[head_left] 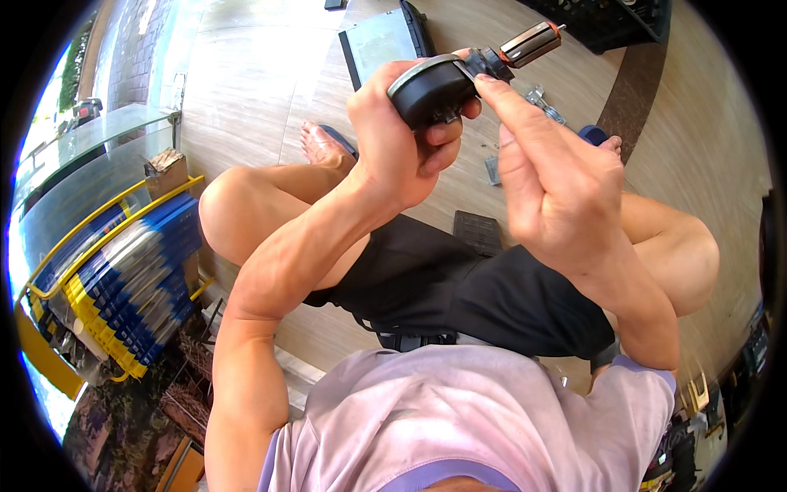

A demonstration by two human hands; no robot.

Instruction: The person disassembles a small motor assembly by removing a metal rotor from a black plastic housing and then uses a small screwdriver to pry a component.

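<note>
At far left we see a glass-topped counter [98, 135], and beside it a yellow wire rack [188, 189] packed with a slanting stack of blue, white and yellow packets [135, 275]. A brown cardboard box [166, 178] sits at the rack's rear edge; we cannot make out its contents.

Our left hand [402, 135] is wrapped around a black round housing [430, 93], raised in front of our knees, thumb above and fingers curled below. Beyond it on the tile floor [270, 90] lies a flat metal-cased unit [381, 47]. A motor armature [531, 45] with copper windings juts out past the housing, angled up and right.

Our right hand [566, 176] has its index finger extended to the housing's right edge; we cannot tell whether it grips anything. Small clear packets [545, 105] lie on the floor behind it. A gap separates the armature's tip from a black crate [631, 20], whose contents are too dark to tell.
</note>
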